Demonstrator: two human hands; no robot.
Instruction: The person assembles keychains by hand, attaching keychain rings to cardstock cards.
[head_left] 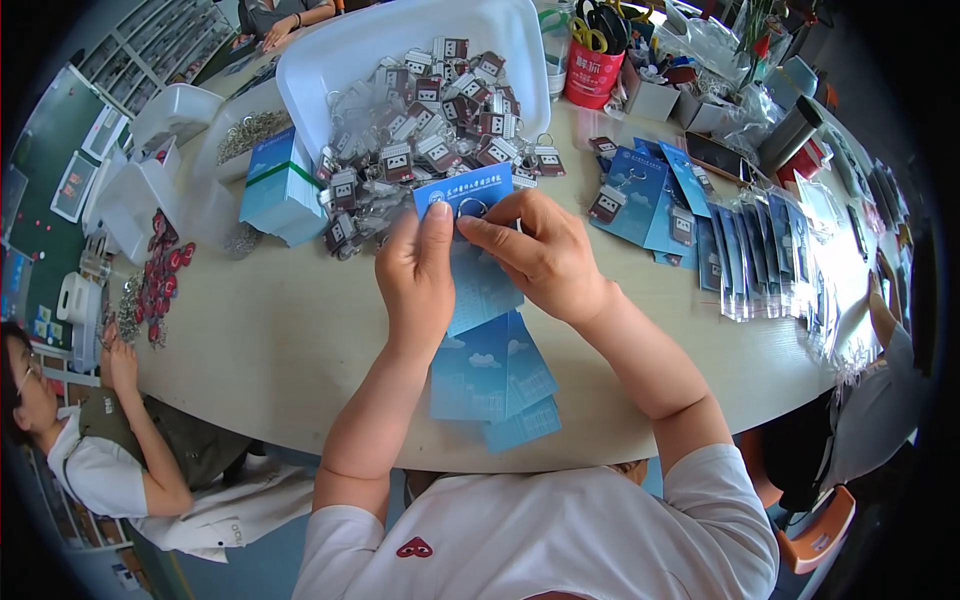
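Note:
My left hand [412,285] grips a blue printed card [484,290] by its left side, thumb lying on the front near the top. At the card's upper part, the fingers of my right hand [545,250] pinch a metal key ring [472,206]. Whatever hangs from that ring is hidden by the card and my fingers. Below my hands, several loose blue cards [468,375] lie overlapping near the table's front edge. Just beyond my hands, many brown-and-white keychains [437,152] spill from a white plastic bin [300,65] onto the table.
A banded stack of blue cards [283,190] stands left of the keychains. To the right lie cards with keychains [632,195] and a row of bagged cards [765,250]. A red scissors holder [592,72] stands behind. A person [110,430] sits left; others are at the right and far side.

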